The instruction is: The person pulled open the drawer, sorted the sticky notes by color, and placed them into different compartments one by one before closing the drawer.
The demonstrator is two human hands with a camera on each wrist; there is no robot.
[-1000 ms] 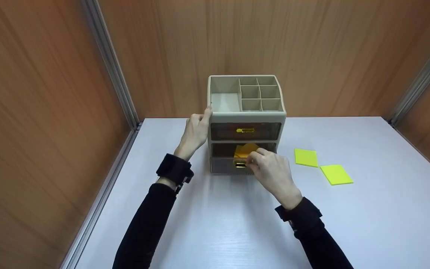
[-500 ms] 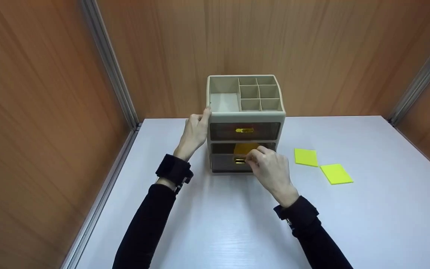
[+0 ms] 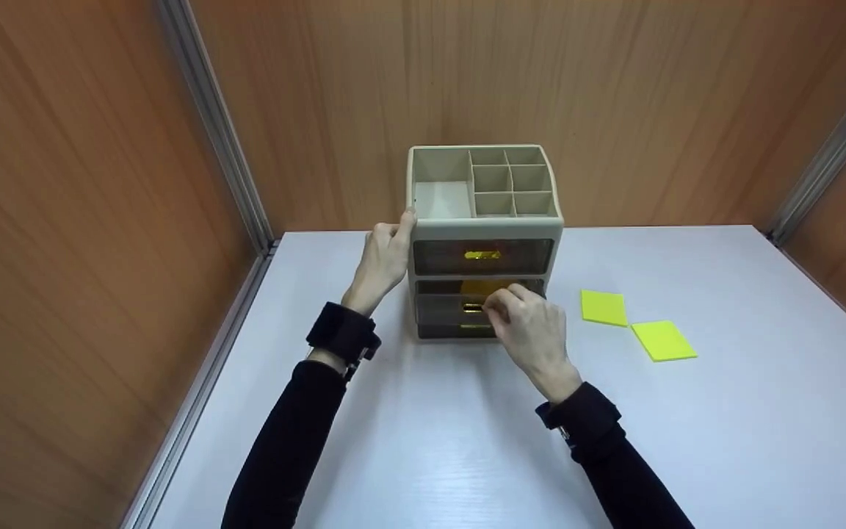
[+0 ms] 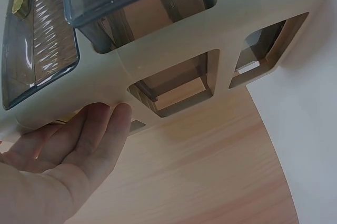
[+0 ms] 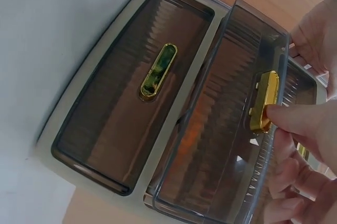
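The drawer — the middle one in a beige organiser at the bench's far edge — sits slightly pulled out. The right hand pinches its gold handle. The left hand rests with straight fingers on the organiser's left side. Two yellow sticky notes lie toward the right edge.

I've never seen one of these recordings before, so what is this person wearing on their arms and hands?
Both arms wear long black sleeves. The left hand and right hand are bare, without gloves or visible rings. A bulky black band sits on the left wrist, and a similar black band on the right wrist.
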